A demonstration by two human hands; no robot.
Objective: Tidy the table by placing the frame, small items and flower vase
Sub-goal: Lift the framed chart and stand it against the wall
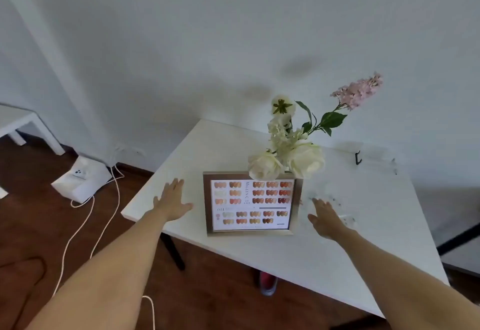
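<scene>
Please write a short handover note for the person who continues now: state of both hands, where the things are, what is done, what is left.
Left hand: open, empty, over the table left of the frame.
Right hand: open, empty, right of the frame, by faint small items that are too blurred to identify.
Frame: on the table, in front of the flowers; their vase is hidden behind it.
Done: cannot be told from this view.
Left: nothing is held; frame, small items and flowers may yet need placing.

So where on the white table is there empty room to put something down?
The near end of the table, in front of the picture frame, is bare, and so is the back left corner behind the left hand. It's crowded around the flowers and by the right hand.
</scene>
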